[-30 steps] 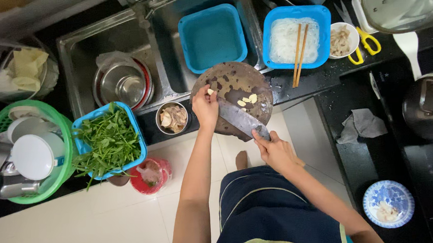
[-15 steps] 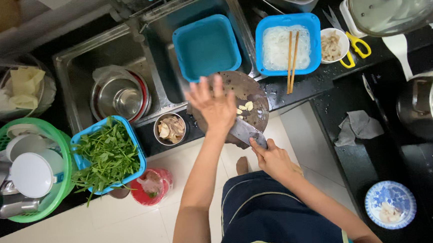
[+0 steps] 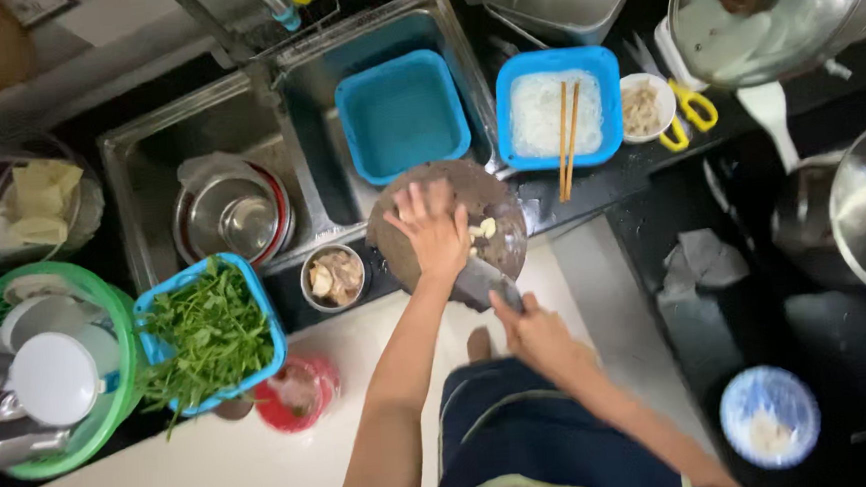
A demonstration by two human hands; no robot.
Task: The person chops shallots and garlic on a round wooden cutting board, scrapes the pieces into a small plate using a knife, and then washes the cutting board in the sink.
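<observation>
- Nearest the camera, the person's right hand [image 3: 536,329] is clamped around the handle of a broad cleaver [image 3: 482,281], whose blade reaches onto the near edge of a round dark chopping board [image 3: 408,237].
- The left hand [image 3: 432,228] now lies flat on the board with its fingers spread and together with nothing gripped; half a second ago it was lifted and splayed above the board, and a second ago its fingertips were pinching a piece at the board's far edge.
- Small pale chopped pieces [image 3: 482,230] lie on the board just right of the left hand, so the hand seems to have moved from steadying food to pressing or sweeping.
- Left of the board, a small metal bowl [image 3: 335,277] holds pale scraps, beside a blue basket of greens [image 3: 208,332].
- Farther back, an empty blue tub [image 3: 402,115] sits in the sink [image 3: 324,175], and chopsticks [image 3: 567,140] rest across a blue tray of white noodles [image 3: 542,116] on the dark desk [image 3: 629,176].
</observation>
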